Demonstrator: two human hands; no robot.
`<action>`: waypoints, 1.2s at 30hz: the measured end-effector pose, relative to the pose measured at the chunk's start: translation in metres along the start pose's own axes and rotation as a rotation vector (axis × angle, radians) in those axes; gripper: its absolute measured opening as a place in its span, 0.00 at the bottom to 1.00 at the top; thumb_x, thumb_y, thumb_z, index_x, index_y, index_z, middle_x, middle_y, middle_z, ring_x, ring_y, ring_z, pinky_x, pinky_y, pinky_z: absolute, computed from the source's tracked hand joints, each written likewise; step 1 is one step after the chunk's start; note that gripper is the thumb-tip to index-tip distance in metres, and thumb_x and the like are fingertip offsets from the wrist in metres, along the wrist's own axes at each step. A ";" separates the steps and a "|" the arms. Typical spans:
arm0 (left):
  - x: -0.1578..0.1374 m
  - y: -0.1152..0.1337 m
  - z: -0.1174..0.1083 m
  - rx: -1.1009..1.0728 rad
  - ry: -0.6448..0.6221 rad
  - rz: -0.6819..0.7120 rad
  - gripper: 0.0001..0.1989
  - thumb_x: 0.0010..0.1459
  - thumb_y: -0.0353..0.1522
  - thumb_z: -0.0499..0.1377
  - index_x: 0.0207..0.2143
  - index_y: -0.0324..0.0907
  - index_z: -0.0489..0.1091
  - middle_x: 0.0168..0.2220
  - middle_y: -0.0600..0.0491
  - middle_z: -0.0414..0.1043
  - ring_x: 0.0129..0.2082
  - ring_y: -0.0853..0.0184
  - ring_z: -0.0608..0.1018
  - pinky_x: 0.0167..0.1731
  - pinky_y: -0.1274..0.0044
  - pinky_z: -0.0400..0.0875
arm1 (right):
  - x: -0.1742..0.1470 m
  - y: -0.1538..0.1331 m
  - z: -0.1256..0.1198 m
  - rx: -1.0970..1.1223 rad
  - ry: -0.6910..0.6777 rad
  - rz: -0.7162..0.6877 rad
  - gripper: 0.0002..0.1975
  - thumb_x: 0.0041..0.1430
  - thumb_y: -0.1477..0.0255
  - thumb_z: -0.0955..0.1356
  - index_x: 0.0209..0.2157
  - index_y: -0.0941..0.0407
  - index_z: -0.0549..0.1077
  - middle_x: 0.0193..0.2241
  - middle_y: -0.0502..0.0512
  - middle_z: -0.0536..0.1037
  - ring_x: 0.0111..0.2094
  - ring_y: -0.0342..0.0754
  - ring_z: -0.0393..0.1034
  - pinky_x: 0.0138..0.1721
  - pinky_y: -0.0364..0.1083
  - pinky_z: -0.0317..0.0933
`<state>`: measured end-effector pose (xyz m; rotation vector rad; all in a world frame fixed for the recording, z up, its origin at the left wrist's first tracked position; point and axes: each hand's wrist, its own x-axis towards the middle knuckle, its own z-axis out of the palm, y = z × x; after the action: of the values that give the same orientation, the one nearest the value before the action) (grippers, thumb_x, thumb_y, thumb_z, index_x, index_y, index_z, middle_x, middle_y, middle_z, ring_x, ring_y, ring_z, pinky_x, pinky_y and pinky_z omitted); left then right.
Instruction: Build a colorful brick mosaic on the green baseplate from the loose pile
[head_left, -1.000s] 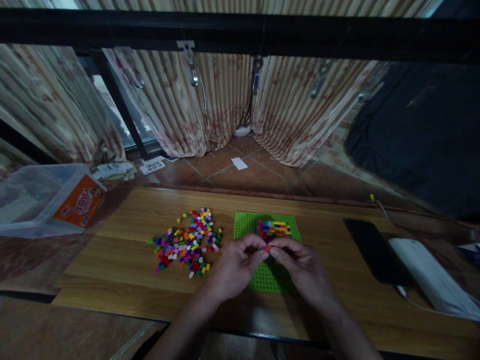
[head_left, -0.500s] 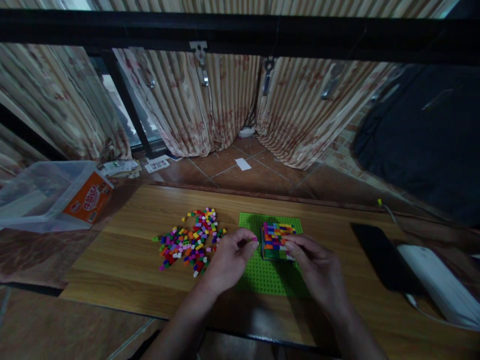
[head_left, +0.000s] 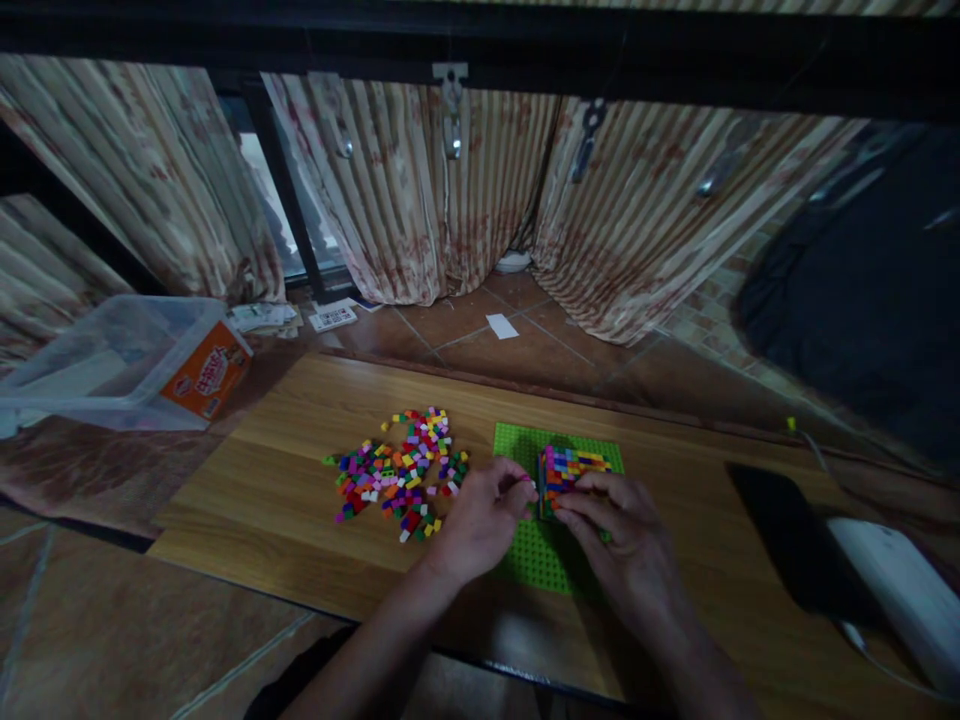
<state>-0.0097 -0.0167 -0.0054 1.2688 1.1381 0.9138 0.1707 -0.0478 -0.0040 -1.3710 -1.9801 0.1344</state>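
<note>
Toward one o'clock on the green baseplate [head_left: 534, 568], a multicoloured block build [head_left: 562, 466].
The left hand [head_left: 484, 512], grip pinching a small pink brick [head_left: 531, 485], hovers by the build's nine o'clock side; the right hand [head_left: 628, 530] has fingertips at its six o'clock edge, whether grasping a brick I cannot tell. Loose bricks [head_left: 411, 482] lie at nine o'clock on the worktop [head_left: 274, 450].

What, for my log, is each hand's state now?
Left hand: closed on a small pink plastic brick.
Right hand: at multicoloured plastic brick block; grip unclear.
</note>
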 end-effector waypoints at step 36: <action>-0.006 0.001 0.004 0.035 -0.044 -0.025 0.09 0.60 0.37 0.55 0.33 0.41 0.67 0.31 0.53 0.76 0.29 0.67 0.78 0.30 0.77 0.70 | 0.000 0.006 0.015 -0.224 0.068 0.141 0.23 0.63 0.54 0.62 0.47 0.56 0.74 0.50 0.63 0.71 0.52 0.59 0.63 0.51 0.59 0.59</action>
<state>-0.0069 -0.0235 -0.0033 1.2940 1.1373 0.8475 0.1661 -0.0408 -0.0172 -1.6367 -1.8856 -0.0708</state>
